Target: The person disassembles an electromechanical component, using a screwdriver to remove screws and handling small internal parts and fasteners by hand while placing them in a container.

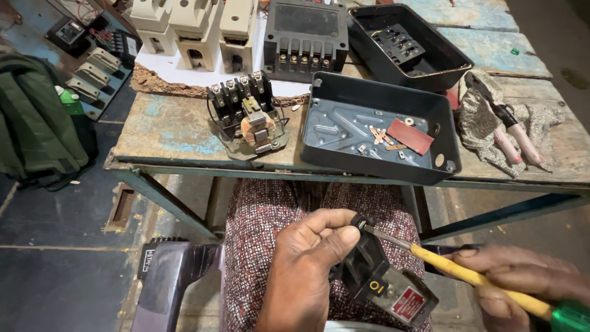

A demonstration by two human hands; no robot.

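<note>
- My left hand [307, 258] is closed around a black switch unit [369, 273], thumb and forefinger pinched at its top edge; the unit sits over my lap, below the front edge of the counter [184, 126].
- My right hand [522, 280] is clamped on the yellow-shafted screwdriver [455, 267], green at its butt end; its metal tip touches the top of the switch unit, just beside my left thumb.
- The switch unit carries a red label plate on its lower right face; what the tip bears on is too small to tell.
- On the counter, directly above the switch unit, lies an open grey metal tray [375, 129] holding a red-brown sheet piece [410, 136] and small loose parts.
- Left of that tray stands a coil contactor [247, 117] with exposed terminals.
- Behind the tray sit a black terminal block [305, 38] and a second black box [409, 46].
- Right of the tray, pliers with pink handles [510, 132] rest on a rag [485, 126].
- A green bag [37, 123] lies on the floor, well left of the counter.
</note>
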